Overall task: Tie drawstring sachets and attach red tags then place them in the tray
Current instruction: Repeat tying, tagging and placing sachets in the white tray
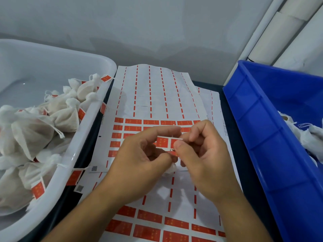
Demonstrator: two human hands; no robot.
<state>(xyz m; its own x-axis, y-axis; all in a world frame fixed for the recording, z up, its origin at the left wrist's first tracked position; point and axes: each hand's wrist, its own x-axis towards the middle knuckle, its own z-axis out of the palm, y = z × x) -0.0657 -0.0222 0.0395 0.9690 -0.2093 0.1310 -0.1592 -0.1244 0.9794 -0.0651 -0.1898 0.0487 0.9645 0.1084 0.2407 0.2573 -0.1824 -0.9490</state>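
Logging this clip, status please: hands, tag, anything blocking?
Left hand and right hand both pinching one red tag above the sticker sheet. Sachet mostly hidden under hands. Tagged sachets piled in white tray. Nothing blocking.

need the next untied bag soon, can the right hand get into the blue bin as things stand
Probably yes: the blue bin is open-topped beside the right hand, nothing between. But that hand and the left hand pinch a red tag, so it must let go first.

Dark worktop (pixel 244 137) under everything, pale grey wall (pixel 157 32) behind, white rolled tubes (pixel 283 32) leaning at the far right corner — partly behind a white frame strip (pixel 251 37)
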